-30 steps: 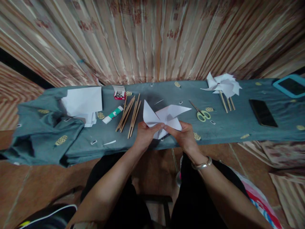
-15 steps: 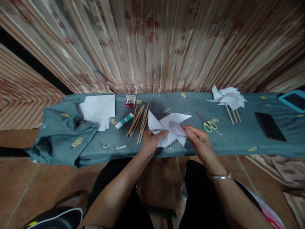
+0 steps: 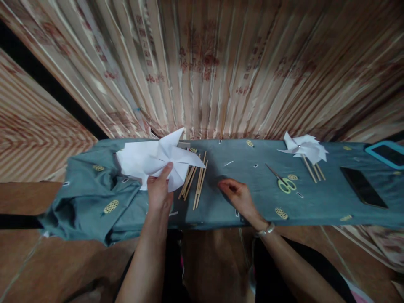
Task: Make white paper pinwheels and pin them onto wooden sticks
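Observation:
My left hand (image 3: 160, 185) grips a white paper pinwheel (image 3: 179, 156), its thumb pressed at the centre where the blades meet. The pinwheel is held above the left part of the cloth, in front of a stack of white paper (image 3: 132, 153) and overlapping the tops of several thin wooden sticks (image 3: 199, 187). My right hand (image 3: 238, 195) is apart from it, over the cloth to the right of the sticks. Its fingers are curled together, and nothing shows in them. The small box of metal pins and the glue stick are mostly or wholly hidden behind the pinwheel and my left hand.
Green-handled scissors (image 3: 285, 185) lie right of my right hand on the grey-green cloth (image 3: 252, 193). Farther right are finished paper pinwheels on sticks (image 3: 304, 148), a dark phone (image 3: 362, 187) and a blue-framed device (image 3: 389, 153). A curtain (image 3: 202, 84) hangs behind the table.
My right hand has let go of the pinwheel and stands apart from it. My left hand has carried the pinwheel left, over the paper and sticks. The view has shifted slightly.

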A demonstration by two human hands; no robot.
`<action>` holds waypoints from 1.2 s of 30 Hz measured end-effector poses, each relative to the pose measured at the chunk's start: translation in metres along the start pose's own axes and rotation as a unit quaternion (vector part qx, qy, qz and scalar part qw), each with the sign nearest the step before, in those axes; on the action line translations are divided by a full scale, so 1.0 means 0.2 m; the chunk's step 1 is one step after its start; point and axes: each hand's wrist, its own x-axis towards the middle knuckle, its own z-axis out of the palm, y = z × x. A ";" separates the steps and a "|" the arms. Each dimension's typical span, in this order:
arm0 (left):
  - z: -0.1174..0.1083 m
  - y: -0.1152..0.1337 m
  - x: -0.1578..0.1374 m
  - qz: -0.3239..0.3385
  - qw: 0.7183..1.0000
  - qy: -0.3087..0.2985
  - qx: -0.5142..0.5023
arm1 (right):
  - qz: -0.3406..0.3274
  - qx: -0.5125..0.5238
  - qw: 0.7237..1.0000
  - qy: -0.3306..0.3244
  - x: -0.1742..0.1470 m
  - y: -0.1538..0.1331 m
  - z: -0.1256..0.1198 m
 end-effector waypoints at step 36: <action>-0.14 0.23 0.10 0.004 0.994 0.100 -0.033 | -0.188 -0.368 0.899 -0.147 0.87 -0.26 0.63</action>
